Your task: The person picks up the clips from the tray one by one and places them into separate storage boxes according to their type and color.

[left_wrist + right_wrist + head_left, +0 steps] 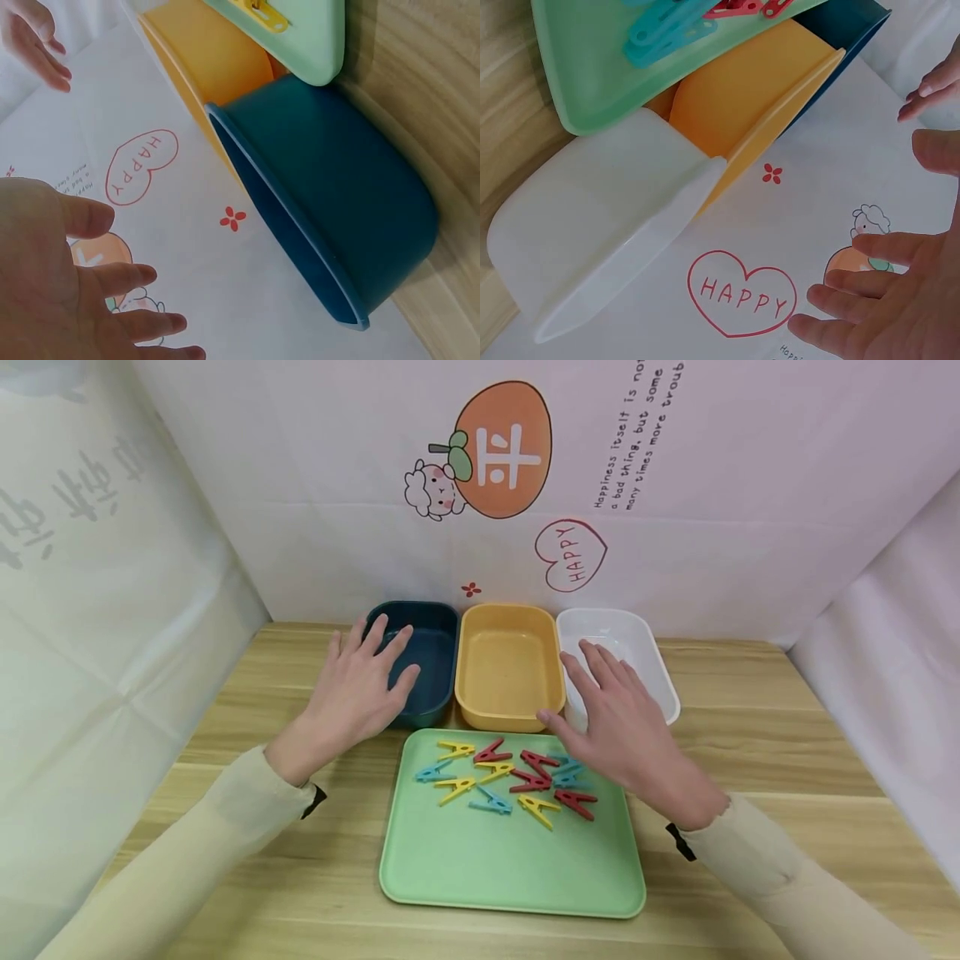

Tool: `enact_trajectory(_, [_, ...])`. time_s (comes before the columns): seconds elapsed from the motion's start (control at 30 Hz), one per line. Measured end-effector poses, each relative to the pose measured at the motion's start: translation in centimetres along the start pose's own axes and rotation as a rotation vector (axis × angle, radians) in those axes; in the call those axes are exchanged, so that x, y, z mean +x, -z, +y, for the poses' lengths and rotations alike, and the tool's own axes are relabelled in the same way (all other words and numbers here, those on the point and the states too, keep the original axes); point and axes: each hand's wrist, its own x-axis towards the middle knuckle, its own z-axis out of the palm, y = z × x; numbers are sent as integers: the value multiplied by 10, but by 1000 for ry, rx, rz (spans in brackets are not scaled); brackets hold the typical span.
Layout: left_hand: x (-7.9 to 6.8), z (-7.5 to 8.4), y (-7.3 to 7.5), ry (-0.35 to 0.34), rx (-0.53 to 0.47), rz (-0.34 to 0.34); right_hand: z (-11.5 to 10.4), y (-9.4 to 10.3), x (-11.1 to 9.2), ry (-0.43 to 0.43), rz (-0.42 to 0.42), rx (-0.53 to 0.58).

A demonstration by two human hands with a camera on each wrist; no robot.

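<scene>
Cream-sleeved hands (351, 692) (624, 727), fingers (395, 647) spread, above bins (433, 652) (647, 660)

"HAPPY" (573, 553): red hrt (558, 547) | "平" (513, 458): org. fruit (525, 410) | "Happiness itself is…" (606, 439): wht bkdrp (495, 539)

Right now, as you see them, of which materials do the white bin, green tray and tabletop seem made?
White bin: smooth, slightly glossy plastic, it seems, as soft highlights show. Green tray: probably matte plastic, evenly coloured, rounded corners. Tabletop: satin, showing wood grain; real wood or laminate, I cannot tell.
</scene>
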Motion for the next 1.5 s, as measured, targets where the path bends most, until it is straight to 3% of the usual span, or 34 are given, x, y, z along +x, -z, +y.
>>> enact_trajectory(0.5, [-18,-8,-4,17,-62,27,-6,1,-32,32,78,54])
enact_trajectory(0.8, [-24,-16,-9,23,-82,18,-2,-6,-47,-34,52,121])
enact_trajectory(1.5, [-40,-39,-24,50,-156,32,9,-20,-82,-139,-54,147])
